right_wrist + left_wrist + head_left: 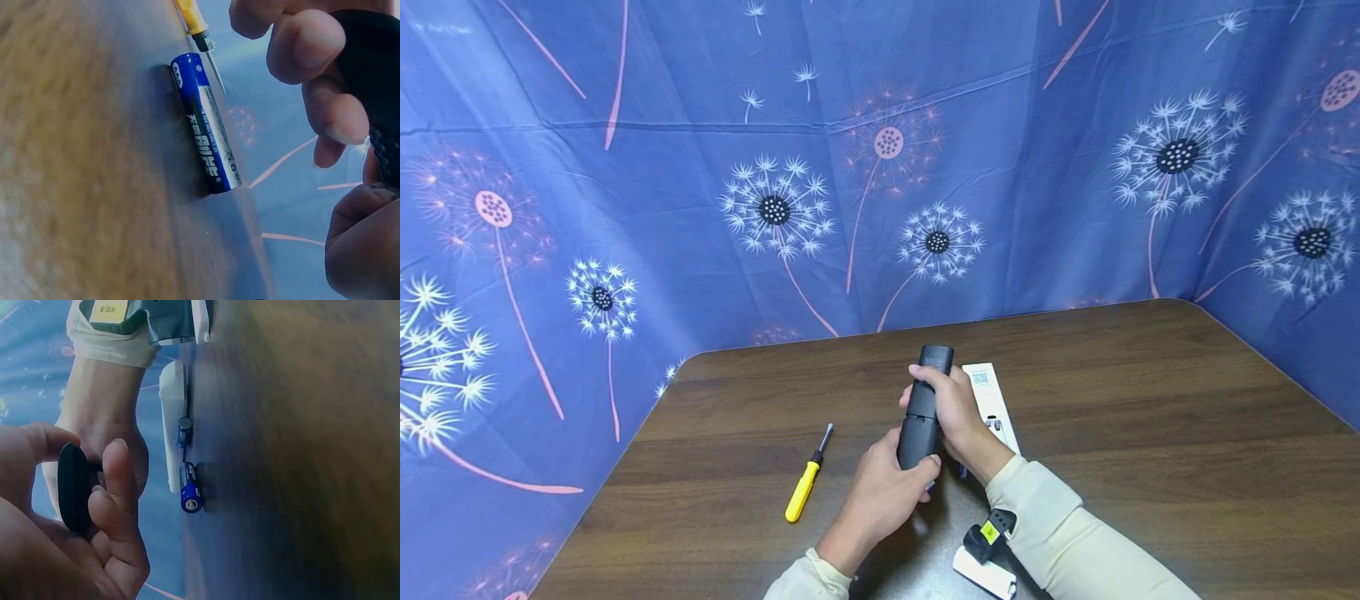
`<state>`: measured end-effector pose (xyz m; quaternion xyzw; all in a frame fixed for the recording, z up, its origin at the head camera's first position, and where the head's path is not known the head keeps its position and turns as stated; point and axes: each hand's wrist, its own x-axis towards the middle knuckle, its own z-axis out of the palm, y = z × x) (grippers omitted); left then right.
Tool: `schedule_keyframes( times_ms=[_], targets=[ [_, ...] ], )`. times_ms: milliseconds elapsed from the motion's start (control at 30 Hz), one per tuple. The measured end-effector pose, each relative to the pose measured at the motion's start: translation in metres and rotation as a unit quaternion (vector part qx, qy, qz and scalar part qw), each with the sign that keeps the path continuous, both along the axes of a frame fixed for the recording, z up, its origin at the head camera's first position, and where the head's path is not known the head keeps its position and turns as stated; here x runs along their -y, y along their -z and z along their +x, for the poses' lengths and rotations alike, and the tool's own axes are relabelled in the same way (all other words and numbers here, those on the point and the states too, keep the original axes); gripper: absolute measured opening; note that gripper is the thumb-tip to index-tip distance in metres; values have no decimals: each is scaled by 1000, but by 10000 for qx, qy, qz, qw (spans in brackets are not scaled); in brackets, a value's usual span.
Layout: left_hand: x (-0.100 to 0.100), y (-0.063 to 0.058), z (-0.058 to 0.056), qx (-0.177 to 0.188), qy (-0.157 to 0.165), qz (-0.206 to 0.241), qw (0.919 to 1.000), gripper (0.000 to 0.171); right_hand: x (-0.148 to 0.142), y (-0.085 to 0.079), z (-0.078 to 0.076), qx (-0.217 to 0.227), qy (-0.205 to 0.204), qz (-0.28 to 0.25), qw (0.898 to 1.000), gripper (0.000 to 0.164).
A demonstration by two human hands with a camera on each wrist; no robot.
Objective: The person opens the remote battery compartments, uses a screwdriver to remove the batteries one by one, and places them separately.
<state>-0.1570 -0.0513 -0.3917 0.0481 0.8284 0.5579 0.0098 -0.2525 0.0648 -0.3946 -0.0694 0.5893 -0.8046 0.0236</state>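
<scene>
Both hands hold a black remote control (922, 402) over the table, its back with a cover seam facing up. My left hand (887, 487) grips the near end, thumb along one side. Around the far half is my right hand (957, 412), with its thumb across the back. Small buttons show on the underside in the right wrist view. Below the hands a blue AAA battery (203, 125) lies on the table. The left wrist view shows a blue battery (190, 487) and a second small cylinder (184, 432) close to a white box (172, 425).
A yellow-handled screwdriver (805, 487) lies left of the hands on the brown wooden table (715, 467). The white box (988, 387) with a printed code sits beyond the right wrist. A blue dandelion-print cloth (865, 233) hangs behind the table.
</scene>
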Motion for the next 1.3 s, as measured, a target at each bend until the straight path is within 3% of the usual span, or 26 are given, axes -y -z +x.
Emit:
schedule_keyframes(
  times_ms=[533, 867, 1300],
  targets=[
    [3, -3, 3, 203, -66, 114, 9997, 67, 0, 2, -2, 65, 150, -42, 9999, 27],
    [5, 0, 2, -225, -63, -99, 9997, 66, 0, 4, -3, 93, 189, -171, 9996, 25],
    [8, -2, 4, -211, -90, -259, 9994, 64, 0, 4, -3, 98, 156, -35, 9998, 29]
  ],
)
